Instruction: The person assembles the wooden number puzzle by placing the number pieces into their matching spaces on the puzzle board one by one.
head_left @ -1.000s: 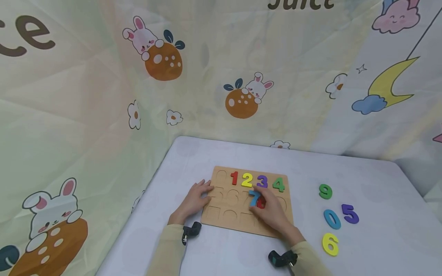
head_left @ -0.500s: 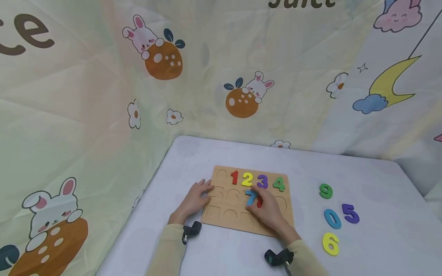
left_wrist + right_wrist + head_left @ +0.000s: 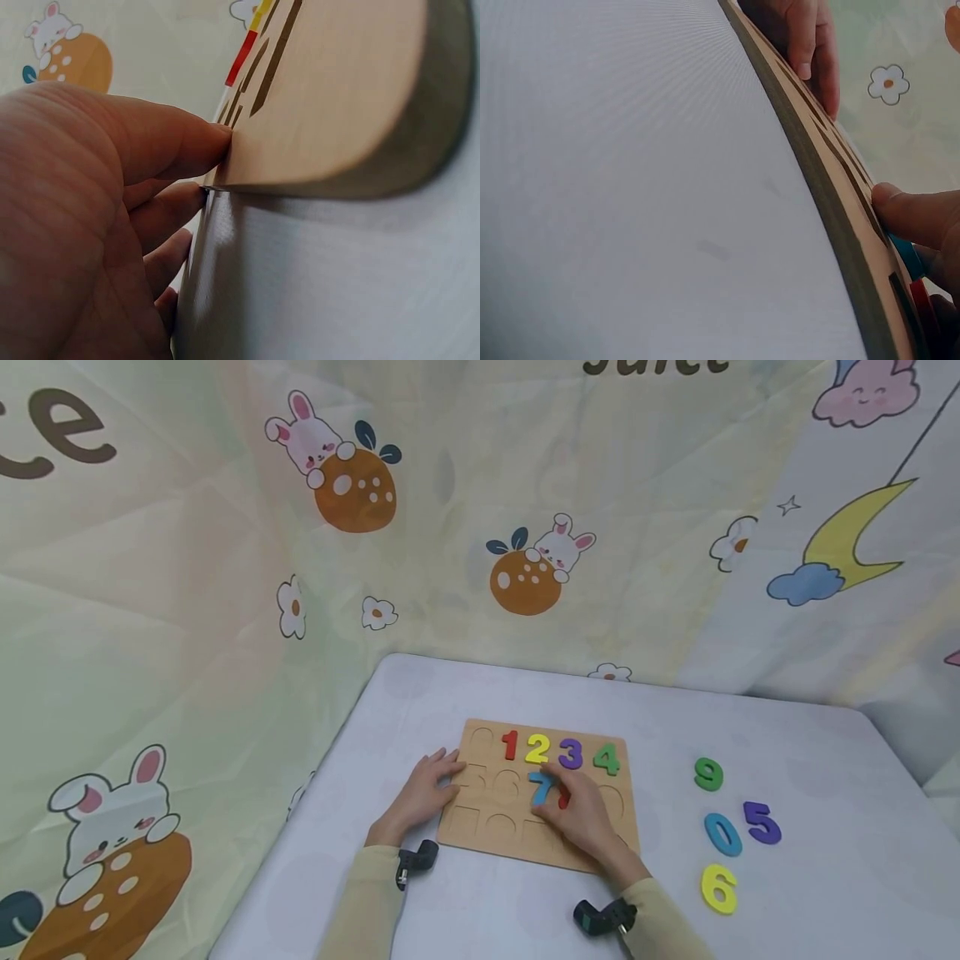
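Observation:
A wooden number board [image 3: 483, 820] lies on the white table [image 3: 825, 893]. A red 1 [image 3: 510, 745], yellow 2 [image 3: 537, 748], purple 3 [image 3: 571, 753] and green 4 [image 3: 606, 758] sit in its top row. My right hand [image 3: 583, 818] pinches a blue 7 [image 3: 539, 787] over the middle row, with a red piece [image 3: 564, 801] half hidden under its fingers. My left hand [image 3: 417, 797] rests with straight fingers on the board's left edge; in the left wrist view its fingers [image 3: 172, 146] touch the board's rim [image 3: 322, 97]. In the right wrist view the board's edge [image 3: 832, 196] shows side-on.
To the right of the board several loose numbers lie on the table: a green 9 [image 3: 708, 774], a blue 0 [image 3: 722, 834], a purple 5 [image 3: 762, 823] and a yellow 6 [image 3: 718, 888]. A printed cloth backdrop [image 3: 225, 568] hangs behind and to the left.
My right hand has slid the blue 7 a little to the left along the middle row. The left hand and the board have stayed put.

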Tool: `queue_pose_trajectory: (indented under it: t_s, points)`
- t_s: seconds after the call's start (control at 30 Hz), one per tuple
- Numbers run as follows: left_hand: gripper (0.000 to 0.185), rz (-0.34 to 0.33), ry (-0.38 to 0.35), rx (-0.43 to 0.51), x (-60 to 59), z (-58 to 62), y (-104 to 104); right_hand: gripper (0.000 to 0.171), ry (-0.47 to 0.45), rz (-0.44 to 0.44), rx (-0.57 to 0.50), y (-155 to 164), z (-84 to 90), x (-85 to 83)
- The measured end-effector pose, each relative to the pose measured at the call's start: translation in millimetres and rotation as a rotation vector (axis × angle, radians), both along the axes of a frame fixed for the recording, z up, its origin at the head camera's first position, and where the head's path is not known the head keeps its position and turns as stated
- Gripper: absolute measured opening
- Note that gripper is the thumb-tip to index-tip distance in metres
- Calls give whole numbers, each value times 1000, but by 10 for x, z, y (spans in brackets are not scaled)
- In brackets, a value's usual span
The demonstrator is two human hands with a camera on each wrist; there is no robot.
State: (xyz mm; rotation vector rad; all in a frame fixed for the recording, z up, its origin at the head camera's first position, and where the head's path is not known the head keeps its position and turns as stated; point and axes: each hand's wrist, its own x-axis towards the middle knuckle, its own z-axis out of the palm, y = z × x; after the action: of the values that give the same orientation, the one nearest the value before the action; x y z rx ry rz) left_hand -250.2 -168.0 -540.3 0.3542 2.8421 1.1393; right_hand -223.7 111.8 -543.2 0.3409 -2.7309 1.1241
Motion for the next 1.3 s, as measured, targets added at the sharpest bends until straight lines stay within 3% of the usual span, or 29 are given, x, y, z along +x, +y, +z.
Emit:
queue_pose_trajectory:
  t_s: [0.6, 0.97, 1.3]
  points:
    - [40, 3, -12, 11, -10, -3, 4, 63, 0, -50, 11, -15, -48, 30]
    - [41, 5, -12, 13, -14, -14, -7, 44, 96, -46, -299, 40, 6, 79]
    - [41, 4, -6, 16, -15, -14, -9, 43, 44, -82, -375, 119, -5, 44]
